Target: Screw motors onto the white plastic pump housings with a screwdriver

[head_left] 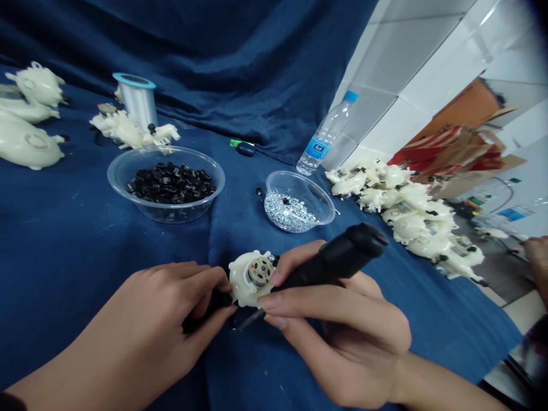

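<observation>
My left hand grips a cream plastic toy body from the lower left, its fingers wrapped around a dark part at its underside. A small metal electric motor sits exposed in the toy's end. My right hand holds a black electric screwdriver, which is tilted up and to the right. Its thin metal shaft points down beside the toy, and its tip is hidden behind my fingers.
Ahead on the blue cloth are a bowl of black parts, a bowl of small silver screws, and a water bottle. Several cream toy bodies lie heaped at right. Another person's hand shows at the right edge.
</observation>
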Action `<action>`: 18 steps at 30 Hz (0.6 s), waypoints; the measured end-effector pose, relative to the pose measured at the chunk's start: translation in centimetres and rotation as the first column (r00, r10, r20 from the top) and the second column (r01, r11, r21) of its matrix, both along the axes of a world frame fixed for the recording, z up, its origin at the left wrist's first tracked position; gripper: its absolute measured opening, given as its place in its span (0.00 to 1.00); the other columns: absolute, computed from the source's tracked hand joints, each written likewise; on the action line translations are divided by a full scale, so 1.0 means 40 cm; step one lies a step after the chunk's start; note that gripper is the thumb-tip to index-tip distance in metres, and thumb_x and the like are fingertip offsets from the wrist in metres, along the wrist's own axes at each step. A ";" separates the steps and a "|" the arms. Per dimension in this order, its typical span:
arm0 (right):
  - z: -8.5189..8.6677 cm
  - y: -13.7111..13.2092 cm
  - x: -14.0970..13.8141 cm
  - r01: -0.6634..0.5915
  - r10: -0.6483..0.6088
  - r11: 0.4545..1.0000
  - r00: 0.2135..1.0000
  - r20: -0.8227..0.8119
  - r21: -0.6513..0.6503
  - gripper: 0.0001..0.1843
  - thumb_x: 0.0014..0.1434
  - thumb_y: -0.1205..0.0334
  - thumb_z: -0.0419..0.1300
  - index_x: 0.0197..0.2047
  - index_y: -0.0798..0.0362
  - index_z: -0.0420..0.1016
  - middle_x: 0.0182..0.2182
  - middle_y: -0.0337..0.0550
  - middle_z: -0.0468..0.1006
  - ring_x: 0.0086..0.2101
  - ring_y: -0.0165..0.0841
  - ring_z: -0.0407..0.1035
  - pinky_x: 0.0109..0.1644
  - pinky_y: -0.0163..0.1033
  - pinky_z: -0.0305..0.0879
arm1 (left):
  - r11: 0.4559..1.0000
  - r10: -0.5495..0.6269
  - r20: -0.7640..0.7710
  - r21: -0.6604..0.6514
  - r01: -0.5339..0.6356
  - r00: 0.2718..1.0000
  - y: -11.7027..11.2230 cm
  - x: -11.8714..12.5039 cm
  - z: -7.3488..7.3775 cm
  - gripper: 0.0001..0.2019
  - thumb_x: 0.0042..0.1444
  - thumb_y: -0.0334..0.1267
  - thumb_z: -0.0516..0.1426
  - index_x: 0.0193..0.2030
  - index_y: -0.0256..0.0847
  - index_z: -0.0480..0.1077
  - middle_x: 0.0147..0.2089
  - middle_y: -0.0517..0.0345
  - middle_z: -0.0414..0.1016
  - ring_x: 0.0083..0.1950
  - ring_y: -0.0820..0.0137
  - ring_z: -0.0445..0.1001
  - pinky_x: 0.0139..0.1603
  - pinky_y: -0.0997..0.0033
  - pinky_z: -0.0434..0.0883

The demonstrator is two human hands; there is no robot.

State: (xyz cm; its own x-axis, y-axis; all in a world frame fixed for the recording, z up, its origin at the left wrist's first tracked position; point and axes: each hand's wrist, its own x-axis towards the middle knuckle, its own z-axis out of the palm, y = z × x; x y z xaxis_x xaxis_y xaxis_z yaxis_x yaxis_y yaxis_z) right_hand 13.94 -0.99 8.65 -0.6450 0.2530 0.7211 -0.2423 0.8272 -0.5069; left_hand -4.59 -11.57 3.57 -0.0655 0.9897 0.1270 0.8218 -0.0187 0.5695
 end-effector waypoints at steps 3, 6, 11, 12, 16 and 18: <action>0.001 0.004 -0.001 0.005 -0.005 1.000 1.000 0.017 0.024 0.12 0.55 0.82 0.64 0.39 0.62 0.84 0.36 0.49 0.81 0.38 0.31 0.78 0.42 0.33 0.80 | 1.000 0.002 0.001 -0.016 -0.002 1.000 -0.005 -0.001 0.000 0.11 0.64 0.41 0.52 0.30 0.46 0.70 0.26 0.67 0.70 0.25 0.70 0.70 0.29 0.67 0.59; 0.003 0.006 0.000 0.008 -0.009 0.999 1.000 0.021 0.051 0.12 0.54 0.83 0.64 0.39 0.62 0.84 0.36 0.49 0.81 0.38 0.31 0.79 0.41 0.33 0.80 | 1.000 0.004 0.015 -0.011 -0.004 1.000 -0.012 -0.002 0.001 0.10 0.63 0.41 0.53 0.32 0.47 0.72 0.26 0.67 0.71 0.25 0.70 0.70 0.28 0.67 0.59; 0.012 0.001 0.001 0.051 -0.049 0.998 0.998 -0.040 0.041 0.14 0.48 0.84 0.63 0.34 0.61 0.85 0.33 0.49 0.81 0.34 0.32 0.79 0.36 0.32 0.80 | 1.000 0.003 0.033 0.013 -0.004 0.999 -0.013 0.002 0.005 0.10 0.62 0.38 0.53 0.34 0.48 0.75 0.27 0.67 0.72 0.26 0.71 0.72 0.29 0.69 0.61; 0.012 0.000 0.000 0.059 -0.057 0.998 0.997 -0.058 0.038 0.14 0.48 0.84 0.63 0.34 0.60 0.85 0.31 0.47 0.81 0.33 0.32 0.79 0.35 0.32 0.80 | 1.000 0.005 0.030 0.015 -0.005 1.000 -0.012 0.003 0.005 0.10 0.62 0.38 0.53 0.34 0.48 0.75 0.27 0.67 0.72 0.26 0.71 0.72 0.29 0.69 0.61; 0.012 -0.001 -0.002 0.100 -0.095 0.994 0.986 -0.138 0.032 0.16 0.50 0.83 0.63 0.35 0.56 0.84 0.26 0.42 0.80 0.33 0.31 0.78 0.34 0.32 0.79 | 1.000 0.024 0.014 0.018 -0.024 1.000 -0.011 0.004 0.004 0.10 0.62 0.39 0.54 0.32 0.47 0.73 0.26 0.67 0.71 0.25 0.71 0.72 0.29 0.69 0.62; 0.011 -0.001 -0.003 0.106 -0.098 0.993 0.984 -0.146 0.045 0.17 0.51 0.83 0.61 0.37 0.56 0.84 0.28 0.42 0.81 0.35 0.32 0.77 0.34 0.32 0.79 | 0.999 0.033 0.007 0.038 -0.033 0.999 -0.011 0.004 0.003 0.11 0.63 0.40 0.54 0.29 0.47 0.71 0.25 0.66 0.70 0.25 0.71 0.72 0.28 0.69 0.62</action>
State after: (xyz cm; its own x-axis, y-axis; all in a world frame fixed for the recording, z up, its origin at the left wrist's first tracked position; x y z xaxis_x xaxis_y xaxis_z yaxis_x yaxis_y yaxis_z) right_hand 13.83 -1.05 9.07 -0.5069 0.2718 0.8180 -0.2223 0.8757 -0.4287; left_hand -4.44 -12.00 3.67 -0.0988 0.9816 0.1637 0.8186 -0.0134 0.5741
